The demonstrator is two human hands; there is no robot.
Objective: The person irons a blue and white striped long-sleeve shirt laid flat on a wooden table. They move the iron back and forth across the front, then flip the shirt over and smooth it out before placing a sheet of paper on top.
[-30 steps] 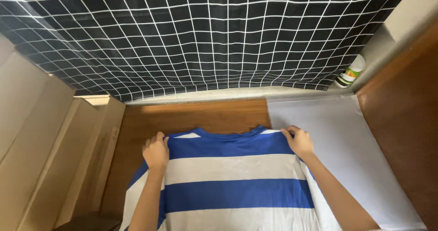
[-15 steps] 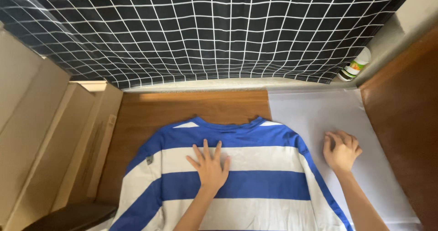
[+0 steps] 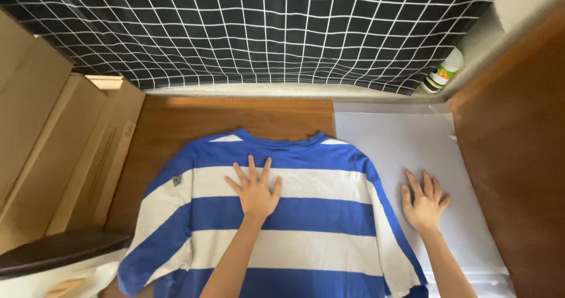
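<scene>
A blue and white striped T-shirt [image 3: 306, 239] lies flat on a wooden tabletop [image 3: 194, 121], its collar pointing away from me. My left hand [image 3: 254, 189] rests palm down on the shirt's chest, fingers spread. My right hand [image 3: 425, 201] lies flat with fingers apart on a white sheet [image 3: 406, 139], just beside the shirt's right sleeve edge. Neither hand holds anything.
A black cloth with a white grid [image 3: 259, 33] hangs along the far side. Cardboard boxes [image 3: 53, 139] stand at the left, with a dark flat object [image 3: 53, 251] at the lower left. A small white and green bottle [image 3: 442, 77] sits in the far right corner beside a brown wooden panel [image 3: 518, 151].
Both hands left the shirt's shoulders. The left hand moved onto the chest and flattened; the right hand moved off to the white sheet. The shirt now lies spread out.
</scene>
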